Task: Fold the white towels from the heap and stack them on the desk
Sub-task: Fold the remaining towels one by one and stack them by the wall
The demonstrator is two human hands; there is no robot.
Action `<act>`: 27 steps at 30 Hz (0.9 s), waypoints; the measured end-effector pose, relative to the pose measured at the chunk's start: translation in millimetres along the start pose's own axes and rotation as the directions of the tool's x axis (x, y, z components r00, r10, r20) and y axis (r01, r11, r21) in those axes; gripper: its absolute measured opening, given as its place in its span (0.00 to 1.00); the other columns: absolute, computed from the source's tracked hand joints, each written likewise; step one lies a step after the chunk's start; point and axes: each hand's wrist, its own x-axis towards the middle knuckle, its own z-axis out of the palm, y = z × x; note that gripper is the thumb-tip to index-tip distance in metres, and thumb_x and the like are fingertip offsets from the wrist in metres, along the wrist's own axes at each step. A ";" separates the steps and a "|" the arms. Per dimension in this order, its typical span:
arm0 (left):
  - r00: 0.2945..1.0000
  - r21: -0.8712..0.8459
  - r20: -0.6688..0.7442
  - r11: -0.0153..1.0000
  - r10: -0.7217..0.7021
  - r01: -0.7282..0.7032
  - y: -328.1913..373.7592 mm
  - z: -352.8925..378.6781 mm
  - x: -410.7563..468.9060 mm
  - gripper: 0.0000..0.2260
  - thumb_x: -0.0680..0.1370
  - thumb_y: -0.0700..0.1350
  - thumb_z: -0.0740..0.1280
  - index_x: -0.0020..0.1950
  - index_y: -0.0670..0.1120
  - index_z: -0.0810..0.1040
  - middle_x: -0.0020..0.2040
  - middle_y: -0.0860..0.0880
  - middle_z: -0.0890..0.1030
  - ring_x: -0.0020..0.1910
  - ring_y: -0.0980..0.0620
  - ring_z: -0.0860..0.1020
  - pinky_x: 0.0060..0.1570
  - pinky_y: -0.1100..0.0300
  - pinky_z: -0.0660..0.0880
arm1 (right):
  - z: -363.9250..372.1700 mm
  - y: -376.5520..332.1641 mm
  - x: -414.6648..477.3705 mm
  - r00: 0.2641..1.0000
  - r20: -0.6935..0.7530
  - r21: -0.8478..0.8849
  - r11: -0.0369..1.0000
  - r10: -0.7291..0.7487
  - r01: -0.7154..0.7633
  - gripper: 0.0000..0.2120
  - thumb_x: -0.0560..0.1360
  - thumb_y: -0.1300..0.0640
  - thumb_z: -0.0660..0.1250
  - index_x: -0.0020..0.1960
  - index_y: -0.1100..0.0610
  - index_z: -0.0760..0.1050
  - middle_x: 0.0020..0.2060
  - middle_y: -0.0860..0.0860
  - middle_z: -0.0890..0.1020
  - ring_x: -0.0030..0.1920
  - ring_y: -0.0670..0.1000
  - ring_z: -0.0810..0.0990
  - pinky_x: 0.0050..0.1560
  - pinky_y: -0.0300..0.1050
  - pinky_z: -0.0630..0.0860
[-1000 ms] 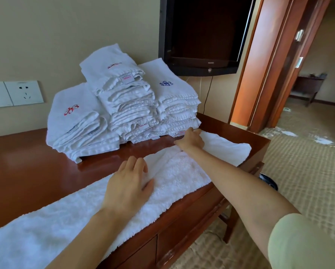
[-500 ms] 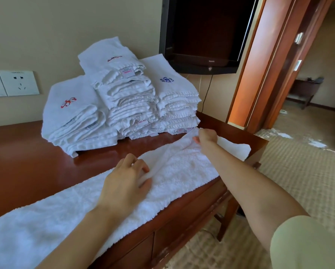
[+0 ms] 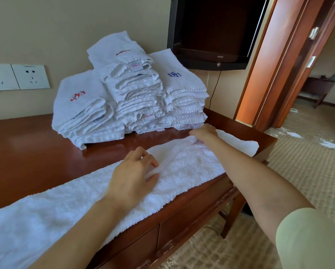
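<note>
Bearing folded stacks (image 3: 131,98) and one spread towel (image 3: 192,164), the desk (image 3: 26,152).

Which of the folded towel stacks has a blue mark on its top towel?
The right stack, nearest the television; the left stack and the tall middle stack carry red marks.

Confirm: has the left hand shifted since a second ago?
No. The left hand stays on the towel, at the same spot in front of the folded stack's middle; only its fingers have curled in.
</note>
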 end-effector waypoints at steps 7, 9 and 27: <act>1.000 0.007 0.024 1.000 0.011 -0.011 1.0 1.0 0.3 0.07 0.74 0.44 0.71 0.50 0.49 0.77 0.46 0.56 0.74 0.44 0.58 0.71 0.35 0.74 0.62 | -7.7 7.3 0.6 0.992 0.083 0.547 0.828 0.091 -0.122 0.11 0.72 0.63 0.66 0.54 0.59 0.71 0.45 0.54 0.78 0.38 0.49 0.78 0.30 0.38 0.76; 1.000 0.016 0.022 1.000 0.014 -0.015 1.4 1.0 0.2 0.07 0.74 0.44 0.71 0.49 0.49 0.76 0.46 0.56 0.74 0.43 0.58 0.71 0.35 0.74 0.62 | -10.0 14.0 -2.0 0.996 0.049 0.666 0.741 0.070 -0.085 0.09 0.73 0.67 0.63 0.52 0.61 0.74 0.44 0.57 0.77 0.42 0.52 0.78 0.35 0.41 0.78; 0.999 -0.003 0.000 0.999 0.049 -0.049 4.0 -6.1 -0.6 0.08 0.71 0.42 0.74 0.46 0.50 0.77 0.46 0.56 0.75 0.42 0.55 0.73 0.37 0.68 0.66 | -12.1 26.3 34.2 0.978 0.155 0.683 0.700 0.139 -0.207 0.28 0.79 0.44 0.60 0.73 0.61 0.65 0.68 0.54 0.72 0.67 0.55 0.71 0.64 0.46 0.69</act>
